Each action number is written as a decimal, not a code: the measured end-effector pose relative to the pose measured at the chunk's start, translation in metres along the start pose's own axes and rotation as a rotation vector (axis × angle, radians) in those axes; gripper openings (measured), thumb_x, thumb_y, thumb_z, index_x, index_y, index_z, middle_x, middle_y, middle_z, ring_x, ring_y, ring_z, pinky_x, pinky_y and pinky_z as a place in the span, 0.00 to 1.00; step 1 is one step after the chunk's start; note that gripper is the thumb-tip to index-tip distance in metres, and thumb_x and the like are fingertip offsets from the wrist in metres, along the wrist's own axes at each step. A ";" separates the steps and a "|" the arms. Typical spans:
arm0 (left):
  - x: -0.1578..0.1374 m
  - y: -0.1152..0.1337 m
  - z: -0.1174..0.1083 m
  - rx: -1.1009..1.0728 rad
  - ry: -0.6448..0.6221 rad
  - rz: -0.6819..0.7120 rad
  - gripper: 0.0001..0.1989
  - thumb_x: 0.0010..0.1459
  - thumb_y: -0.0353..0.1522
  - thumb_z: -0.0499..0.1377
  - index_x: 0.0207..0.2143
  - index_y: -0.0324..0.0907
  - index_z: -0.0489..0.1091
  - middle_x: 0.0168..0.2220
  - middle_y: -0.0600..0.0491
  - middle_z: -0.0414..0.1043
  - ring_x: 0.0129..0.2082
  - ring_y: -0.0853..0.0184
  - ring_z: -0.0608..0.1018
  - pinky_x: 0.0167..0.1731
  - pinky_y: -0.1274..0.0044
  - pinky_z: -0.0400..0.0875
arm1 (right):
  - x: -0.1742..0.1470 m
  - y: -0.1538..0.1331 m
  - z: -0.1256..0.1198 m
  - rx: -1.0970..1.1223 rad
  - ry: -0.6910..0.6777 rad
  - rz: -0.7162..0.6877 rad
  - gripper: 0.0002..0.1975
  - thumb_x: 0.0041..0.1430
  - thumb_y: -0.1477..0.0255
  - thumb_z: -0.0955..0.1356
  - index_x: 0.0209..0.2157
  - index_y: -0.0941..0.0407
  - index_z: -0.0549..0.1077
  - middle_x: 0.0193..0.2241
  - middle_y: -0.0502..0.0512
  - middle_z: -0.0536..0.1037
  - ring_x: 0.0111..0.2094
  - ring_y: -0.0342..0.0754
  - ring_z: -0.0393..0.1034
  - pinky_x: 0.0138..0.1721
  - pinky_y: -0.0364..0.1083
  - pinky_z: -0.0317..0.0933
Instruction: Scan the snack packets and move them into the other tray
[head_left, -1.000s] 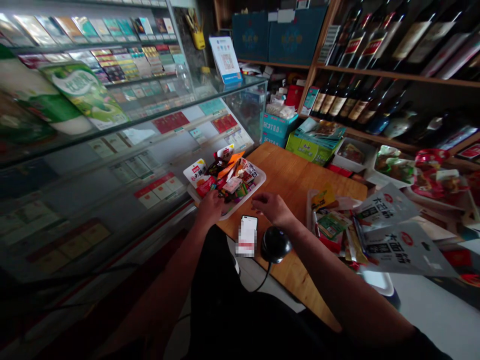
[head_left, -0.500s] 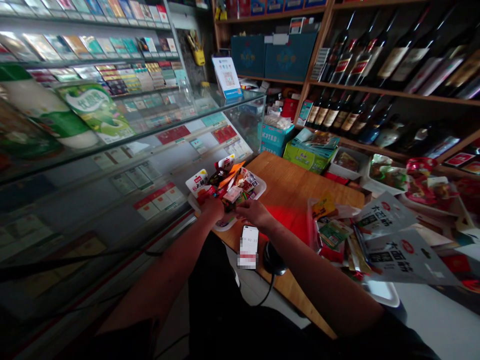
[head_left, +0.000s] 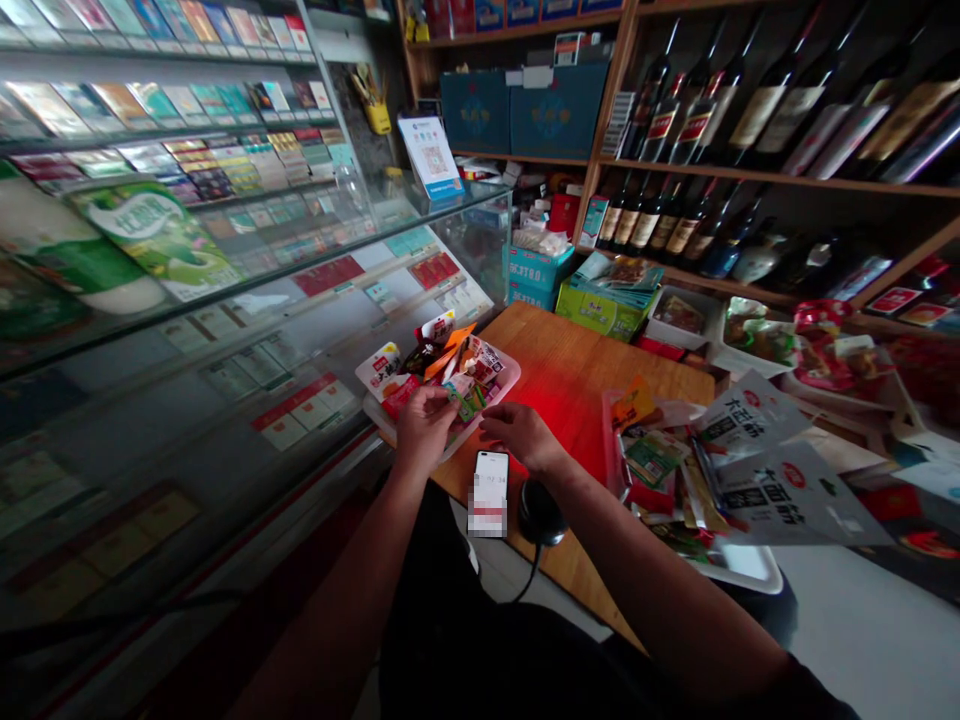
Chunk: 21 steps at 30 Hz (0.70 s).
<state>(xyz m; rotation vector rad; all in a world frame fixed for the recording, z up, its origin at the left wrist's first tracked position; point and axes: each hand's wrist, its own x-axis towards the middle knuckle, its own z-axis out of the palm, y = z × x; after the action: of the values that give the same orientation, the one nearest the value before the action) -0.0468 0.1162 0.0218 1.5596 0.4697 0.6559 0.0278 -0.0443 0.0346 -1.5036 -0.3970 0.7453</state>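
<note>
A white plastic tray (head_left: 512, 376) full of small snack packets (head_left: 450, 355) sits on the wooden table's left end. Over its near side, my left hand (head_left: 421, 428) pinches a small green-and-white snack packet (head_left: 466, 396) between thumb and fingers. My right hand (head_left: 523, 437) is just off the tray's near right corner, its fingers loosely bent and a little apart; I see nothing between them. Below the hands lies a phone (head_left: 491, 485) with a lit screen, and beside it a round black device (head_left: 541, 513) on a cable.
To the right stands a pinkish plastic container (head_left: 609, 450) of snack packets, with large silver snack bags (head_left: 802, 490) beside it. Along the left runs a glass display counter (head_left: 300, 270). Bottle shelves (head_left: 720, 170) and a green carton (head_left: 600, 310) are at the back. Red light falls on the wooden table (head_left: 637, 370).
My left hand has risen from among the packets, and the green-and-white packet now shows in its fingers. My right hand has drawn slightly away from the tray. The view has shifted a little.
</note>
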 end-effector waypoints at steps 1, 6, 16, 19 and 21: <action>-0.008 0.003 0.008 -0.091 -0.023 -0.033 0.23 0.52 0.42 0.69 0.46 0.43 0.68 0.36 0.51 0.78 0.28 0.66 0.80 0.28 0.74 0.77 | -0.005 -0.001 -0.001 0.015 0.001 -0.014 0.09 0.57 0.69 0.73 0.39 0.58 0.76 0.33 0.55 0.81 0.30 0.43 0.76 0.29 0.40 0.68; -0.034 0.020 0.036 -0.219 -0.120 -0.053 0.30 0.52 0.38 0.70 0.57 0.47 0.67 0.39 0.51 0.76 0.34 0.64 0.81 0.31 0.73 0.80 | -0.028 -0.001 -0.014 0.017 0.087 -0.093 0.13 0.54 0.65 0.74 0.38 0.57 0.76 0.31 0.54 0.81 0.29 0.44 0.76 0.29 0.41 0.67; -0.055 0.017 0.066 -0.247 -0.179 -0.107 0.25 0.55 0.42 0.68 0.51 0.39 0.75 0.41 0.46 0.79 0.35 0.62 0.83 0.35 0.72 0.81 | -0.062 0.003 -0.063 0.164 0.281 -0.063 0.14 0.48 0.66 0.73 0.35 0.59 0.75 0.24 0.49 0.76 0.22 0.41 0.69 0.24 0.41 0.63; -0.060 0.015 0.075 -0.256 -0.225 -0.163 0.25 0.53 0.42 0.69 0.49 0.38 0.74 0.40 0.46 0.80 0.32 0.64 0.83 0.33 0.72 0.80 | -0.070 0.008 -0.079 0.248 0.316 -0.038 0.15 0.46 0.65 0.74 0.35 0.59 0.75 0.23 0.48 0.75 0.22 0.41 0.68 0.25 0.41 0.63; -0.064 0.014 0.081 -0.253 -0.240 -0.197 0.24 0.52 0.42 0.70 0.47 0.38 0.74 0.38 0.46 0.80 0.30 0.65 0.83 0.32 0.73 0.80 | -0.074 0.012 -0.088 0.256 0.337 -0.028 0.17 0.46 0.64 0.74 0.36 0.59 0.75 0.24 0.49 0.76 0.23 0.41 0.69 0.25 0.42 0.64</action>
<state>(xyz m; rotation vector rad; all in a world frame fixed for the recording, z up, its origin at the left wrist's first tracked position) -0.0428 0.0126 0.0261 1.3115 0.3400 0.3558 0.0299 -0.1599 0.0333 -1.3467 -0.0646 0.4865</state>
